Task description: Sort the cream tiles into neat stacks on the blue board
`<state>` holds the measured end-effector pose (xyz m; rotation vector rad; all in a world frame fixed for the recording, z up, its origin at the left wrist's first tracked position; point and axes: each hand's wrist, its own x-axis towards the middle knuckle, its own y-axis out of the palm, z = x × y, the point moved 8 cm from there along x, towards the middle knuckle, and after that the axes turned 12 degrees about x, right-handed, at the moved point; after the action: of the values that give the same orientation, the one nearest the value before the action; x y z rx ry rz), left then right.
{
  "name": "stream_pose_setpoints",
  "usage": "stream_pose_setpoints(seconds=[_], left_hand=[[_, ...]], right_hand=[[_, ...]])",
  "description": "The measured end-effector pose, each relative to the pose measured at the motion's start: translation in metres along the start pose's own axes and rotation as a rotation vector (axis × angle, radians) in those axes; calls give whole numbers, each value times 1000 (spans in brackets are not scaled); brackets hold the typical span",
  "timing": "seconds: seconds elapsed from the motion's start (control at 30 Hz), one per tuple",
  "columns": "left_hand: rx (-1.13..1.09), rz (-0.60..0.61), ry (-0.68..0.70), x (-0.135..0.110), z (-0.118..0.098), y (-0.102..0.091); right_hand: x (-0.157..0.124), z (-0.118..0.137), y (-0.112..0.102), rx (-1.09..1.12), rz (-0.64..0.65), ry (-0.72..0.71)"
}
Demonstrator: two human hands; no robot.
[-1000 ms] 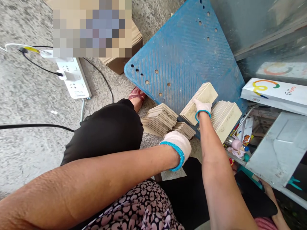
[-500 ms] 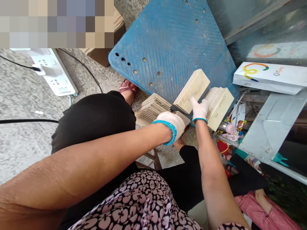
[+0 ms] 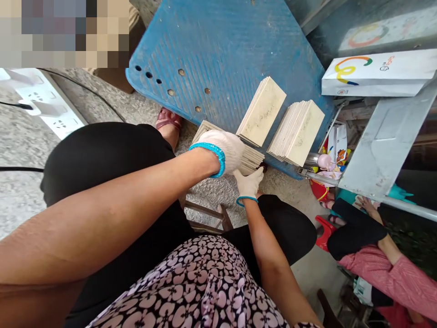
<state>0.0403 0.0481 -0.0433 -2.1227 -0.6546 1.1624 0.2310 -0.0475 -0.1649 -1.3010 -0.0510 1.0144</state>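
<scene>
**A:** What are the hands doing?

**B:** Both wear white gloves with blue cuffs. The left hand [image 3: 226,149] lies palm-down on the low stack of tiles [image 3: 251,160] at the near edge of the blue board [image 3: 221,50], fingers curled over the top. Whether it pinches a tile or only presses I cannot tell, as the glove hides the contact. The right hand [image 3: 249,183] is at its 5 o'clock, loosely closed, with fingertips set against the stack's near corner and nothing lifted clear.

**A:** Why one above and one at the end?

**B:** My guess is that the upper hand keeps the thin tiles from sliding while the lower one squares their edges.

**A:** And around them?

**B:** At 12 o'clock from the low stack a taller tile stack [image 3: 262,111] leans on the board, and at 2 o'clock a second leaning stack [image 3: 296,132] sits just beside it. The tilt probably keeps the sheets packed together. Further out, at 2 o'clock, a white box [image 3: 375,75] rests on a grey metal sheet [image 3: 385,150]. A power strip [image 3: 51,114] lies on the concrete floor [image 3: 20,146] at 9 o'clock. Another person's pink sleeve [image 3: 399,278] shows at 4 o'clock.
</scene>
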Motion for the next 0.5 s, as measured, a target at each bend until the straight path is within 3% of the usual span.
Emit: stream_pose_setpoints(seconds=[0.1,0.27,0.5], left_hand=[[118,49,-25,-2,1,2],[91,-23,5,1,-2,0],[58,63,-25,11,-2,18]], right_hand=[[7,4,11,3,-37,-10],[13,5,22,-24,-105,-40],[9,4,16,-1,-124,-92]])
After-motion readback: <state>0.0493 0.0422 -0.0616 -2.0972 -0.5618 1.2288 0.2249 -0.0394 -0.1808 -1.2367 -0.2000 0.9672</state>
